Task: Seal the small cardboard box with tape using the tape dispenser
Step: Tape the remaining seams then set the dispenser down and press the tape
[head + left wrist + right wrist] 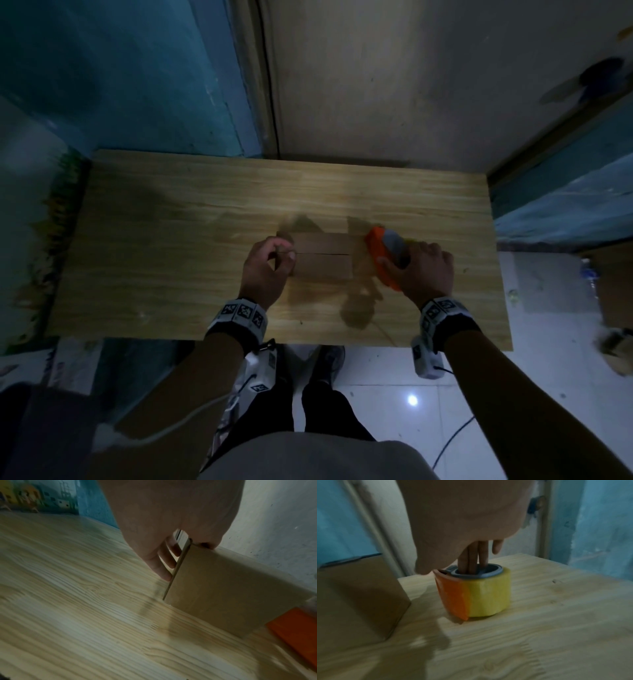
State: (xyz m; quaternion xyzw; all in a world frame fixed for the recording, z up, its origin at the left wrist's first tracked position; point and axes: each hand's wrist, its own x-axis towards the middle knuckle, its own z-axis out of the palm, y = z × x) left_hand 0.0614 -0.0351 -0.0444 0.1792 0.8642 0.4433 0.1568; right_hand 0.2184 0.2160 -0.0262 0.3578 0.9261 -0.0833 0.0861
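Observation:
A small brown cardboard box [323,257] stands mid-table, its two top flaps folded down with a seam between them. My left hand [270,262] holds its left end, fingers [164,566] against the side wall and thumb on the top edge of the box [223,588]. To the right of the box [356,596] sits an orange tape dispenser [385,255] with a grey core and a yellow tape roll [489,595]. My right hand [423,270] grips the dispenser [453,596], several fingers [473,558] pushed down into the grey core, thumb on the orange shell.
The wooden table [171,240] reaches to a blue wall at back left and a pale door at back right. An orange edge of the dispenser [295,632] shows by the box's right side. Tiled floor and a cable lie below the front edge.

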